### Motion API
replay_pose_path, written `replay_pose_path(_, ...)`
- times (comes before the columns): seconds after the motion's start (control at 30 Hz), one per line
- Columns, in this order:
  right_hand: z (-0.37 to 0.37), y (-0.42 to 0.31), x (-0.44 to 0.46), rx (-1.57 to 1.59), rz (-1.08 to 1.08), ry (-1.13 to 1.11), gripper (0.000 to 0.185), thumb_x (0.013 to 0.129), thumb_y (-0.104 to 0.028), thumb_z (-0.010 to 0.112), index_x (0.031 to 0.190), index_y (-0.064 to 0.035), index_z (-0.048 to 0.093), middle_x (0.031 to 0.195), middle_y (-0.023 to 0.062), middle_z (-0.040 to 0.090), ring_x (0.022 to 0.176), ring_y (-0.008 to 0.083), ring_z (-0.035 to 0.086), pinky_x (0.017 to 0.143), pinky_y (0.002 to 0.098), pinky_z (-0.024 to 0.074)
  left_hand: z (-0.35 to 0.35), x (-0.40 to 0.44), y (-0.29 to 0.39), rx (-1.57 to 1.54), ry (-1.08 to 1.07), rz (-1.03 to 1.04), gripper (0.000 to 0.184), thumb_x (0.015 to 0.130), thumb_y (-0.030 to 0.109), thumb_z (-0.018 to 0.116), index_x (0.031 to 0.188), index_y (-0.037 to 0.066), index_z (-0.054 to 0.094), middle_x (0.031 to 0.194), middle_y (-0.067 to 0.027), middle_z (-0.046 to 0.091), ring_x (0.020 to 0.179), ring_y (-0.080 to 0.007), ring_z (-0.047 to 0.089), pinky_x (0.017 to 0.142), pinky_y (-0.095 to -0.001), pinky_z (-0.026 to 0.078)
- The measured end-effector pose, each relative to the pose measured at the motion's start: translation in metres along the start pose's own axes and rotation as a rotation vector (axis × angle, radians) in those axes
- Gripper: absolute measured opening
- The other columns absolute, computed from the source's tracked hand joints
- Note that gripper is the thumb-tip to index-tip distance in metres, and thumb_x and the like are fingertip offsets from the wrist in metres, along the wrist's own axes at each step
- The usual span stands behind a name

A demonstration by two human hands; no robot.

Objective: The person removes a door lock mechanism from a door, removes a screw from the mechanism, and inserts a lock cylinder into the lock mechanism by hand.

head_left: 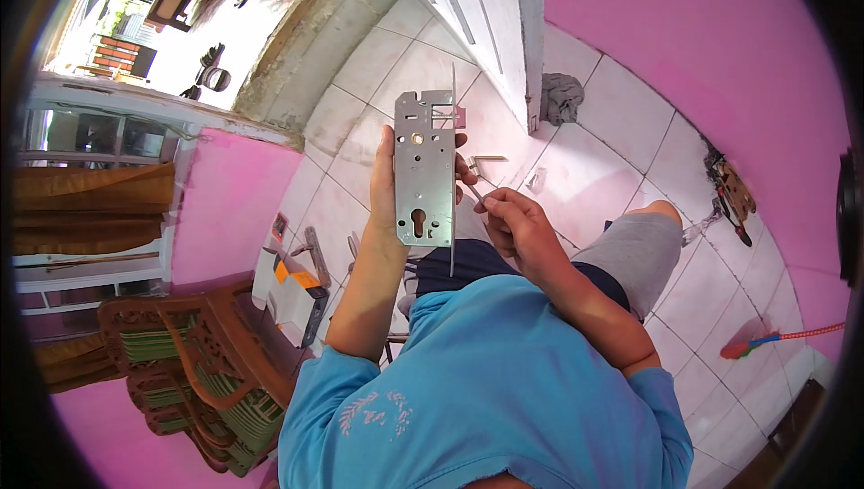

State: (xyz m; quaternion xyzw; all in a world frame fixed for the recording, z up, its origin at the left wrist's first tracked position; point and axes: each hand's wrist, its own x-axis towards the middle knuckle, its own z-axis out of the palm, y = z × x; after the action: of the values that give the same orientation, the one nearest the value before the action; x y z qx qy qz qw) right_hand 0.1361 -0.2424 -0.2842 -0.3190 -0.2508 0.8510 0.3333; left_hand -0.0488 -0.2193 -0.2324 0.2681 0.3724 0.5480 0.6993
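Note:
A metal mortise lock case (426,170) stands upright in my left hand (383,188), its flat side facing me and its long faceplate along the right edge. My left thumb lies along the left edge, and fingertips show past the right edge. The latch juts out near the top right, and a keyhole-shaped opening is near the bottom. My right hand (517,224), just right of the case, pinches a thin metal rod or tool (476,193) whose tip is near my left fingertips. What kind of tool it is, I cannot tell.
A white door (504,30) stands ahead, with a grey cloth (562,98) at its foot. On the tiled floor lie a lock cylinder (475,165), a door handle (317,255) and an open box (286,296). Carved wooden chairs (198,354) are at the left, a brush (738,348) at the right.

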Motion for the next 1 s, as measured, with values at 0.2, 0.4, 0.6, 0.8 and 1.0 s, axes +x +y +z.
replay_pose_path(0.2, -0.001, 0.0, 0.002, -0.001, -0.003, -0.001, 0.019, 0.1, -0.02, 0.05, 0.097, -0.0034, 0.058, 0.059, -0.0093, 0.031, 0.045, 0.0024, 0.023, 0.042, 0.0231, 0.016, -0.001, -0.001, -0.005, -0.04, 0.044, -0.036, 0.086, 0.097, 0.068, 0.023, 0.126, -0.007, 0.053, 0.086, -0.0167, 0.064, 0.082, -0.0253, 0.066, 0.06, -0.0309, 0.053)
replay_pose_path(0.4, -0.001, 0.001, 0.004, 0.002, -0.024, -0.004, 0.017, 0.1, -0.018, 0.05, 0.097, -0.0035, 0.058, 0.059, -0.0095, 0.031, 0.046, 0.0022, 0.023, 0.042, 0.023, 0.0161, -0.005, -0.001, -0.01, -0.119, 0.048, -0.021, 0.083, 0.097, 0.067, 0.023, 0.127, -0.003, 0.053, 0.088, -0.0147, 0.064, 0.083, -0.0253, 0.066, 0.062, -0.0314, 0.053)
replay_pose_path(0.6, 0.0, 0.0, 0.004, -0.057, -0.051, 0.024, 0.014, 0.099, -0.016, 0.052, 0.096, -0.0039, 0.058, 0.058, -0.0086, 0.034, 0.046, 0.0021, 0.025, 0.042, 0.0226, 0.0176, -0.011, -0.001, -0.013, -0.121, 0.057, -0.04, 0.082, 0.097, 0.067, 0.024, 0.129, -0.003, 0.051, 0.088, -0.015, 0.063, 0.081, -0.0257, 0.065, 0.062, -0.0337, 0.055)
replay_pose_path(0.8, 0.001, -0.003, 0.004, -0.158, -0.103, 0.066, 0.012, 0.098, -0.015, 0.055, 0.097, -0.0043, 0.059, 0.06, -0.0067, 0.042, 0.046, 0.0027, 0.03, 0.042, 0.022, 0.0212, -0.011, -0.001, -0.019, -0.168, -0.031, -0.077, 0.086, 0.096, 0.069, 0.022, 0.131, -0.005, 0.049, 0.088, -0.0144, 0.062, 0.078, -0.0244, 0.064, 0.065, -0.035, 0.055)
replay_pose_path(1.0, 0.001, -0.003, 0.003, -0.32, -0.28, 0.137, 0.01, 0.097, -0.014, 0.058, 0.098, -0.0036, 0.06, 0.065, -0.0063, 0.048, 0.048, 0.0013, 0.035, 0.043, 0.0205, 0.0263, -0.013, -0.002, -0.019, -0.179, -0.031, -0.089, 0.087, 0.095, 0.071, 0.022, 0.13, -0.005, 0.049, 0.089, -0.0131, 0.061, 0.077, -0.0224, 0.063, 0.07, -0.0358, 0.054)
